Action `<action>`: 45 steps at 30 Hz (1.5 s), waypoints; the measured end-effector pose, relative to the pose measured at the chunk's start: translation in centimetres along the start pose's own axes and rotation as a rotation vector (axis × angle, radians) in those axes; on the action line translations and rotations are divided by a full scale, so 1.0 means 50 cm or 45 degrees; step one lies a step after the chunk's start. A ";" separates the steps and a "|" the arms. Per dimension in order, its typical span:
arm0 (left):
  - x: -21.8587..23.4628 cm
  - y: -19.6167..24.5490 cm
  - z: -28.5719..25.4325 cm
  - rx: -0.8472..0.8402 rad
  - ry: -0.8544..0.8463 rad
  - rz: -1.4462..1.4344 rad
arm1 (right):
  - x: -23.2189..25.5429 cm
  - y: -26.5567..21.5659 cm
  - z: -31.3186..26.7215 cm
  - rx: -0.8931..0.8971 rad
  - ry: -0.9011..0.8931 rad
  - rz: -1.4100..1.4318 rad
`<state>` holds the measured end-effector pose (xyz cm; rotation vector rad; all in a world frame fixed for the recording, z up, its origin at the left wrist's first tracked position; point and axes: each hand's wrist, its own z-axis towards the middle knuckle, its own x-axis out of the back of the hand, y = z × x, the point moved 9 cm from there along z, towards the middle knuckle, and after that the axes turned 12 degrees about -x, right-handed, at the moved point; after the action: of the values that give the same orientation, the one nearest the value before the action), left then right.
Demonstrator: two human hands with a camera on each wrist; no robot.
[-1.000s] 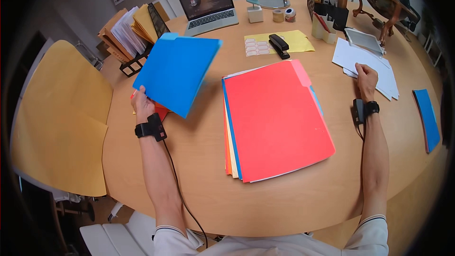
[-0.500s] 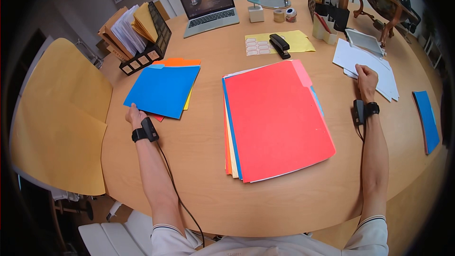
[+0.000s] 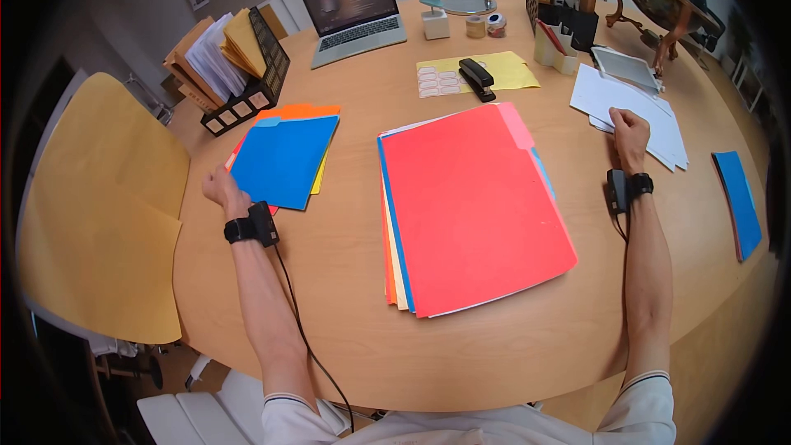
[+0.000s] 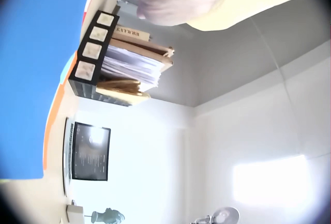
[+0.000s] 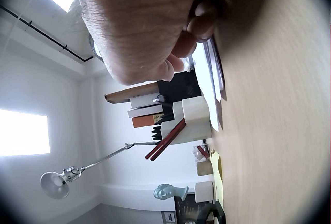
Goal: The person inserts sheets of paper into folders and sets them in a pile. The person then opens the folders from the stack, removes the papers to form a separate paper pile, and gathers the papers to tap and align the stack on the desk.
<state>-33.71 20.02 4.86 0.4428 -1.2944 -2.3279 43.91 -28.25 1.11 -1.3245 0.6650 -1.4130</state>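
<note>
Having left hand just beside blue folder, perhaps to steady it, cannot tell whether pinching; resting right hand, curled, empty, likely idle, near papers, with red folder between.

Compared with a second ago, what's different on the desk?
The blue folder, held raised a second ago, came down onto the left pile. The left hand seems to have let go and lies beside the folder. The right hand, the red-topped stack and the stapler stayed put.
</note>
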 end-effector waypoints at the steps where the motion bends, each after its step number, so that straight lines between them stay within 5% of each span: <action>1: -0.011 -0.006 0.002 0.000 -0.002 -0.001 | 0.000 -0.003 -0.002 0.002 -0.002 -0.001; 5: -0.148 0.154 -0.119 -0.100 -0.387 -0.111 | -0.008 0.007 0.004 0.002 -0.007 0.009; 7: -0.218 0.227 -0.217 -0.092 -0.708 -0.103 | -0.001 -0.010 0.001 0.288 0.115 0.096; 11: -0.325 0.333 -0.445 -0.239 -1.456 -0.327 | 0.002 -0.020 -0.014 0.057 0.003 0.023; 12: -0.330 0.345 -0.478 -0.239 -1.464 -0.337 | 0.002 -0.021 -0.015 0.047 0.001 -0.004; 14: -0.343 0.366 -0.571 -0.495 -1.768 -0.153 | -0.002 -0.021 -0.016 0.033 0.013 -0.044; 17: -0.344 0.365 -0.642 -0.775 -1.902 -0.055 | 0.007 -0.043 -0.028 0.244 0.089 -0.027; 21: -0.349 0.359 -0.648 -0.550 -1.970 -0.178 | 0.000 -0.046 -0.037 0.077 0.007 -0.015; 25: -0.355 0.340 -0.648 -0.611 -1.970 -0.200 | -0.049 -0.073 -0.074 -0.126 -0.251 0.135; 27: -0.350 0.343 -0.645 -0.528 -1.968 -0.191 | -0.124 -0.090 -0.120 -0.289 -0.700 0.305; 32: -0.352 0.338 -0.641 -0.585 -1.960 -0.227 | -0.230 -0.182 -0.261 -0.257 -1.087 0.499; 37: -0.353 0.326 -0.636 -0.566 -1.948 -0.237 | -0.262 -0.209 -0.303 -0.045 -1.071 0.660; 45: -0.354 0.323 -0.633 -0.592 -1.913 -0.233 | -0.259 -0.200 -0.292 0.166 -0.872 0.308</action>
<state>-0.10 -1.04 3.67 -1.6710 -1.0379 -2.9422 25.14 -16.92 2.00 -1.4504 0.2519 -0.7200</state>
